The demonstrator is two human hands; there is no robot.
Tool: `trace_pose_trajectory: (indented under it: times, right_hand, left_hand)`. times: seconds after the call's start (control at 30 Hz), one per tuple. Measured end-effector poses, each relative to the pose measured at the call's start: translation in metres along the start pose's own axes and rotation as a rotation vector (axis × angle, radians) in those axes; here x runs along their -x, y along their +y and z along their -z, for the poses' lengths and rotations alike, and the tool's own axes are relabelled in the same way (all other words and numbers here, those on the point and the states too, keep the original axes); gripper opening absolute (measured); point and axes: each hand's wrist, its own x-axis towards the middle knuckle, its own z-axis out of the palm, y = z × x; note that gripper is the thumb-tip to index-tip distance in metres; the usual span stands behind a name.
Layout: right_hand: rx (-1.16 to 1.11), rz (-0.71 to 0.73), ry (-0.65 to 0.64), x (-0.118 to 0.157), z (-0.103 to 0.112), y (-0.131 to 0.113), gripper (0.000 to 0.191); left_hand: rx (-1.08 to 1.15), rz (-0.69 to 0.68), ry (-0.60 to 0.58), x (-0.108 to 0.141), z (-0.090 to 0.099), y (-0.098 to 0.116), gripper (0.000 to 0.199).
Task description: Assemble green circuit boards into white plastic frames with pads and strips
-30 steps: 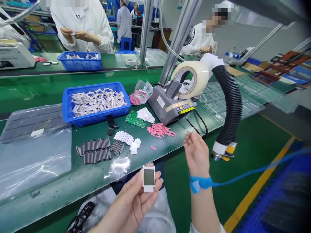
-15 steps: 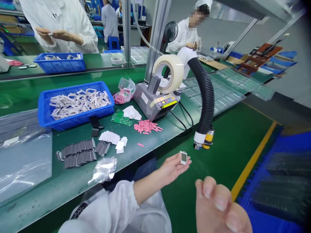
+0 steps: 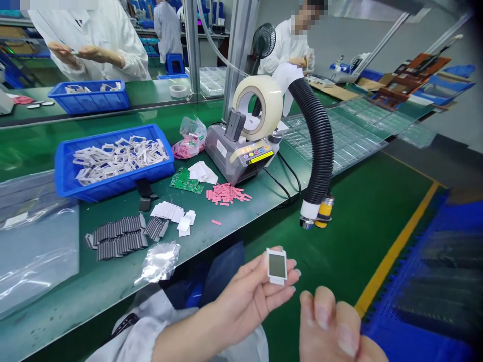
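Observation:
My left hand (image 3: 251, 291) is closed on a small LCD screen in a white frame (image 3: 277, 266), pinched by its edges with the grey display facing me. It is held in front of the bench edge, over the floor. My right hand (image 3: 332, 324) is to its right at the bottom of the view, fingers curled together and nails showing. The inside of that hand is hidden. On the bench nearby lie rows of dark grey strips (image 3: 119, 237), white cards (image 3: 168, 211), pink pieces (image 3: 226, 193) and a clear plastic bag (image 3: 158, 261).
A blue bin (image 3: 113, 187) of white frames stands on the bench (image 3: 113, 286). Right of it are green circuit boards (image 3: 185, 181) and a tape dispenser (image 3: 241, 156). A black flexible hose (image 3: 319, 136) hangs past the bench edge. Co-workers in white coats (image 3: 101, 30) sit across the bench.
My left hand has come nearer to me with the screen, which is now turned to face me more squarely. My right hand has shifted slightly down. The view has tilted a little.

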Motion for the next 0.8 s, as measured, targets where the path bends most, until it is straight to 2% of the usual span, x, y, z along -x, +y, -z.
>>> trace_pose_trajectory:
  times: [0.07,0.17,0.23,0.3,0.4,0.5,0.63,0.8]
  right_hand:
    - [0.044,-0.077,0.136,0.002,-0.009,0.003,0.013]
    - [0.069,-0.290,0.334,0.006,-0.025,0.006,0.009]
    - [0.063,-0.454,0.417,0.007,-0.035,0.008,0.012]
    - [0.037,-0.557,0.461,0.008,-0.044,0.009,0.015]
    - [-0.013,-0.627,0.462,0.010,-0.053,0.011,0.018]
    - [-0.019,-0.644,0.391,0.012,-0.059,0.013,0.017]
    - [0.039,-0.606,0.254,0.014,-0.065,0.016,0.011]
    - [0.070,-0.572,0.199,0.013,-0.069,0.020,0.006]
  left_hand:
    - [0.089,-0.057,0.084,0.019,-0.009,0.009,0.020]
    - [0.170,-0.110,0.154,0.039,-0.020,0.018,0.018]
    - [0.199,-0.113,0.171,0.046,-0.022,0.021,0.020]
    - [0.215,-0.114,0.176,0.049,-0.021,0.021,0.021]
    - [0.234,-0.138,0.168,0.050,-0.017,0.020,0.022]
    - [0.228,-0.175,0.133,0.051,-0.012,0.019,0.021]
    - [0.173,-0.228,0.110,0.054,-0.008,0.020,0.020]
    - [0.118,-0.252,0.123,0.053,-0.005,0.021,0.021]
